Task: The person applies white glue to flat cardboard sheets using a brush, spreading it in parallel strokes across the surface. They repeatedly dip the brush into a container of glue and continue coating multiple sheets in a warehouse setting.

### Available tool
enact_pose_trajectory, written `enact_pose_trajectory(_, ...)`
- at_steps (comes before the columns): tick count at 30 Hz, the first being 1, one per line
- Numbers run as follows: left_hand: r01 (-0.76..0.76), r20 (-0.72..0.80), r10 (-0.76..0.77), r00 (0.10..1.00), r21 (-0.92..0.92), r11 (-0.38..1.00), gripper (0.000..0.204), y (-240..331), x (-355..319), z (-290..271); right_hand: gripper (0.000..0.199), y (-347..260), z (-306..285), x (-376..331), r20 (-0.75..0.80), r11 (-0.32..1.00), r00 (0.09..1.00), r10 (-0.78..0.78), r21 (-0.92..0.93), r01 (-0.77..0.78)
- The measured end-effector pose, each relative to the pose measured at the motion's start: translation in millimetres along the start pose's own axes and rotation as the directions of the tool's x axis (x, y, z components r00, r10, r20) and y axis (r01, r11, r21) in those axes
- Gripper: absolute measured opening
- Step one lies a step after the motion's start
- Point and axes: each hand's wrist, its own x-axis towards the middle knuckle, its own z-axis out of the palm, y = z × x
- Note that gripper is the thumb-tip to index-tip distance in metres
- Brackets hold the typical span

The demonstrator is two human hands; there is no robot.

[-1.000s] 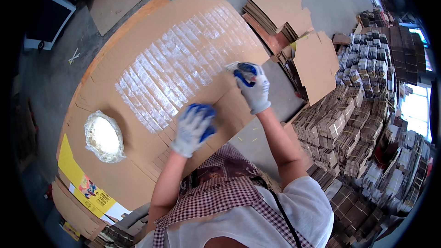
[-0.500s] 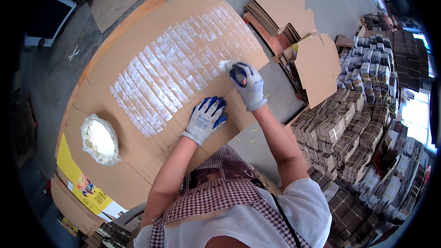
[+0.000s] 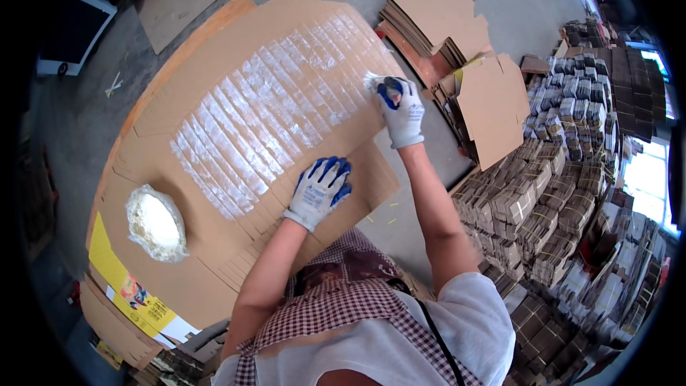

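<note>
My right hand (image 3: 403, 113), in a white and blue work glove, is closed round a brush (image 3: 372, 82) whose white bristles point away to the left. The bristles are at the right edge of a fan of overlapping cardboard sheets (image 3: 204, 232). Strips of wet white glue (image 3: 250, 111) cover the exposed bands of these sheets. My left hand (image 3: 319, 191), gloved alike, lies flat on the near side of the sheets, its fingers slightly apart. To the left, a plastic-lined bowl (image 3: 133, 216) of white paste stands on the cardboard. My right fingers hide most of the brush handle.
Stacks of cut cardboard (image 3: 429, 11) stand beyond the right edge, with another leaning cardboard pile (image 3: 493, 111) nearer. Strapped bundles of cardboard (image 3: 500, 200) fill the right side. A yellow printed board (image 3: 125, 282) lies at the lower left.
My right hand has moved the brush rightward and away, to the edge of the sheets. The near right corner of the cardboard has shifted. My left hand stays almost in place.
</note>
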Motion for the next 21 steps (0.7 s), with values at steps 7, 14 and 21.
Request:
enact_pose_trajectory(7,0.015,-0.011,-0.015,1.0,0.0,1.0,0.047,-1,-1,1,0.036,-18,-8,-30,0.126,0.995,0.987,-0.097,0.004,0.098)
enact_pose_trajectory(14,0.041,0.0,-0.041,0.999,0.025,0.999,0.05,-4,-7,0,0.037,-31,4,8,0.038,0.994,0.999,-0.028,0.107,0.024)
enact_pose_trajectory(21,0.021,0.023,-0.021,1.0,0.018,1.0,0.05,0,-1,-3,0.038,-40,52,36,0.135,0.975,0.988,-0.078,0.219,0.047)
